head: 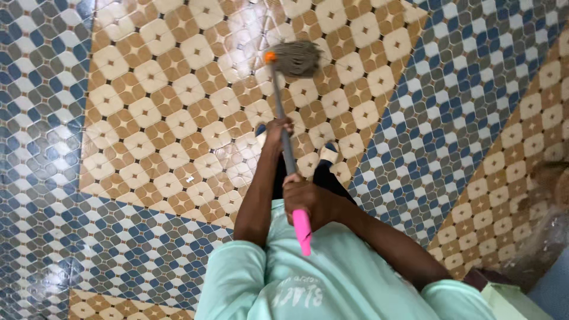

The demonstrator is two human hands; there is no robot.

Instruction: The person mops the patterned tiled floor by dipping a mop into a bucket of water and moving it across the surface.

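Grey, stringy mop head (294, 58) rests on the tan patterned floor (148, 118), well inside that band, blue tiles bordering both sides. The left hand (277, 129) grips the metal handle (284, 127) midway; the right hand (309, 198) clamps the pink end (302, 230). Open tiles lie all around the mop.

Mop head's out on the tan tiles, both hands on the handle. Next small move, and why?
Probably a short pull of the mop head back toward the feet. The left hand grips the grey handle further down, and the right hand holds it near the pink grip. The head lies far out on the tiled floor, with the left arm stretched.
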